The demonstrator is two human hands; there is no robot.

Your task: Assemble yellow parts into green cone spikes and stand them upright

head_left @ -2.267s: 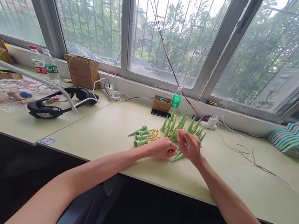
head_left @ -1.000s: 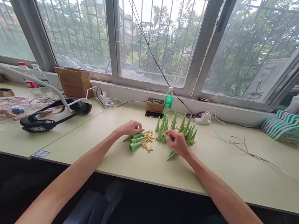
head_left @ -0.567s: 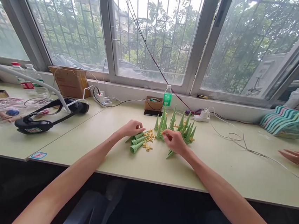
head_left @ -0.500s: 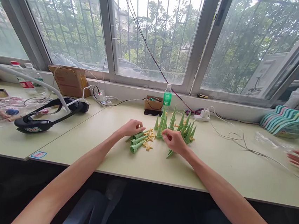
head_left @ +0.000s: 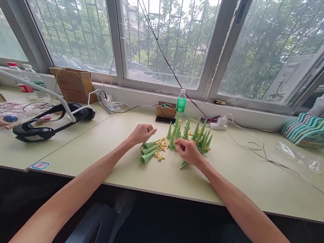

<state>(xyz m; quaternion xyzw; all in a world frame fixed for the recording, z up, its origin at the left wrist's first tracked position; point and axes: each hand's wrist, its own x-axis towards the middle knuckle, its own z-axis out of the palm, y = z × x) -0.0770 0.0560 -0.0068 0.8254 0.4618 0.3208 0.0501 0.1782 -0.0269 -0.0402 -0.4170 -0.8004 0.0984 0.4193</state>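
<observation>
My left hand point(head_left: 141, 134) hovers just above a small pile of green plastic cones point(head_left: 147, 158) lying on their sides, its fingers apart and nothing visible in them. Close by the pile lie several small yellow plastic connectors point(head_left: 160, 157). My right hand point(head_left: 189, 151) is closed in a pinch at the front of a group of upright green cones point(head_left: 196, 130). Whatever its fingertips hold is too small and covered to make out. Yellow pieces show between some of the standing cones. Partly under the right hand, one green cone point(head_left: 184, 165) lies tilted on the table.
A green-labelled bottle point(head_left: 181, 103), a small cardboard box point(head_left: 165, 110) and a dark phone-like slab point(head_left: 165, 120) stand behind the cones. At left is a black headset point(head_left: 35, 132). White cables point(head_left: 265, 158) and teal hangers point(head_left: 307, 129) are at right.
My left hand has lifted slightly off the lying cones, and its fingers have opened. The right hand stays nearly in place. Another person's hand at the right edge has left the view.
</observation>
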